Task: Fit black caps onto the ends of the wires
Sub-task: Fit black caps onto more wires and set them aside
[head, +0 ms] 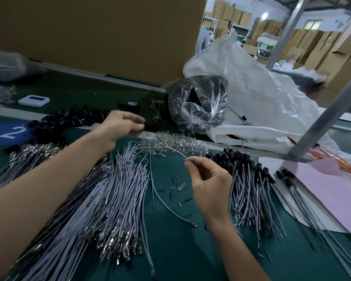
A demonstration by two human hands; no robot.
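Right hand [209,187] pinches a thin grey insulated wire [175,152] near its tip, ready for capping. Left hand [120,126] curls beside small black plastic caps [69,118] at the green worktop's [170,250] far edge, probably fetching one; too blurred to tell whether it holds any.

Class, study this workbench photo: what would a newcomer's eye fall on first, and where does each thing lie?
A broad fan of grey wires covers the green bench at lower left. In the middle the right hand pinches one wire, while the left hand hovers near the black caps behind. A big white sack looms at the back right.
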